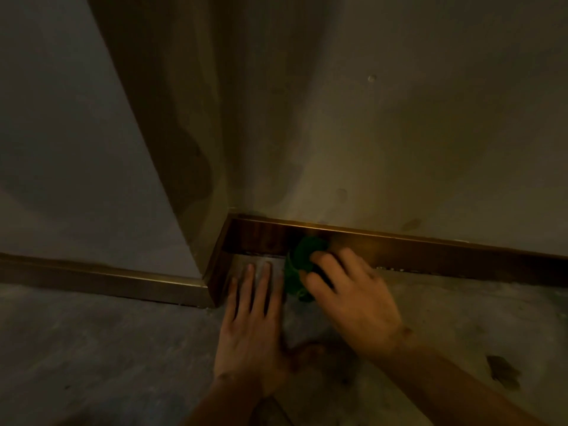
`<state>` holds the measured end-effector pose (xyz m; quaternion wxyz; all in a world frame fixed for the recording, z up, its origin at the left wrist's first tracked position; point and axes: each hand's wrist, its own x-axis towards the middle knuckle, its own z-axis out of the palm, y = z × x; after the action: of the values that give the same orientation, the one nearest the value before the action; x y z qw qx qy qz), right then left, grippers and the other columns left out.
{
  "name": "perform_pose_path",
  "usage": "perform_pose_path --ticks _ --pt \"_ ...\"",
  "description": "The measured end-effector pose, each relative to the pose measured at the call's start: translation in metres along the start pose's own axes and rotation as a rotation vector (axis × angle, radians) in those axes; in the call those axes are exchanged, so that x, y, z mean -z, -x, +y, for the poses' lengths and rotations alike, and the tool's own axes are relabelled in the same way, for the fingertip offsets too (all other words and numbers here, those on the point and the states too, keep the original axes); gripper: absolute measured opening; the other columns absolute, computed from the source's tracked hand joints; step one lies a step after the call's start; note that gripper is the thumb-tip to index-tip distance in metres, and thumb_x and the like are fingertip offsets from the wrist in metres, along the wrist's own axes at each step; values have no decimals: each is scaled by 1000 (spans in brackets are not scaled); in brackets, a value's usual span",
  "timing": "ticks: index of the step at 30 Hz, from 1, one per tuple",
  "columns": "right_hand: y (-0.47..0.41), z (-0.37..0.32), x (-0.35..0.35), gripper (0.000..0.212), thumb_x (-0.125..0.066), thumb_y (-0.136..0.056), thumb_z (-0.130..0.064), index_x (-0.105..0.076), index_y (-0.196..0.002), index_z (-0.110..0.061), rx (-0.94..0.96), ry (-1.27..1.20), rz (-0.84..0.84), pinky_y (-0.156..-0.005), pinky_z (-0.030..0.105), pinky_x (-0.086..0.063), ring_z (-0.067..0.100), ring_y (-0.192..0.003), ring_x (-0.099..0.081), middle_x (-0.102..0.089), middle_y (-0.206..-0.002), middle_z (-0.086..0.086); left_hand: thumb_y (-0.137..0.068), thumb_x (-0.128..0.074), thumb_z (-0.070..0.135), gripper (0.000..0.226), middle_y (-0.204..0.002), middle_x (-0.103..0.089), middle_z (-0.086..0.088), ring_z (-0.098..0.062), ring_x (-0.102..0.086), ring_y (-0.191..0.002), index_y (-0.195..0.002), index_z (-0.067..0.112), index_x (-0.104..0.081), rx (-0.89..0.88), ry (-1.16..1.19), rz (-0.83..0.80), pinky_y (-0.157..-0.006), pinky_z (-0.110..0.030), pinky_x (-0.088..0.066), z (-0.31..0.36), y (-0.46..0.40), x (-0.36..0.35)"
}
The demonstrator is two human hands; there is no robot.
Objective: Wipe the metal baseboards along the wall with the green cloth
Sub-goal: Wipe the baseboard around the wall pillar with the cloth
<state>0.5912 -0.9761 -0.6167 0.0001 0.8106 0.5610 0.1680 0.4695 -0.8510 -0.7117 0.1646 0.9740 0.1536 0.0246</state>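
A bronze-coloured metal baseboard [430, 250] runs along the foot of the wall, turns an inner corner and continues around a protruding wall block on the left [107, 279]. My right hand [353, 299] presses a bunched green cloth [299, 262] against the baseboard just right of the inner corner. The fingers cover part of the cloth. My left hand [255, 327] lies flat on the floor beside it, fingers spread and pointing at the corner, holding nothing.
The scene is dim. A grey concrete floor [107, 348] fills the foreground, with a dark stain [504, 372] at the right. Plain plastered walls [399, 133] rise above the baseboards. The protruding block's outer corner [210, 298] stands left of my hands.
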Motion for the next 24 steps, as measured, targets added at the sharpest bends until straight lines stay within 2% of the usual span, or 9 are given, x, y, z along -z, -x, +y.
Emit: perform_pose_path --ticks 3,9,13,20,24 --pt "-26 -6 -11 15 -53 -86 -14 -57 -100 -17 71 53 55 -76 40 -49 34 -106 -58 -64 -115 9 -74 -34 98 114 -169 -11 -14 -34 -2 -156 -159 22 -27 -9 -12 3 -121 -61 -18 3 0 0" --pt "-44 -13 -32 29 -38 -91 -8 -63 -103 -13 163 181 22 -78 39 -48 35 -110 -56 -62 -118 7 -74 -30 99 105 -169 -9 -14 -34 3 -156 -157 35 -27 -6 -26 -11 -120 -62 -17 3 -1 0" --pt "-42 -13 -39 24 -45 -93 -8 -64 -108 -7 185 237 1 -77 40 -48 37 -110 -56 -61 -119 8 -73 -32 100 102 -169 -8 -13 -34 4 -156 -155 39 -31 -8 -20 -9 -120 -61 -16 3 -1 0" --pt "-35 -3 -40 23 -48 -92 -10 -68 -104 -9 166 245 -23 -75 41 -53 38 -106 -59 -63 -118 8 -74 -32 99 98 -170 -4 -13 -35 3 -156 -152 41 -37 -23 -17 -3 -119 -62 -17 2 1 3" --pt "-26 5 -38 25 -48 -90 -11 -70 -102 -13 139 269 -51 -77 40 -51 37 -107 -58 -64 -118 5 -74 -32 100 101 -170 -4 -13 -35 2 -155 -156 41 -29 -34 -18 0 -119 -60 -12 1 1 4"
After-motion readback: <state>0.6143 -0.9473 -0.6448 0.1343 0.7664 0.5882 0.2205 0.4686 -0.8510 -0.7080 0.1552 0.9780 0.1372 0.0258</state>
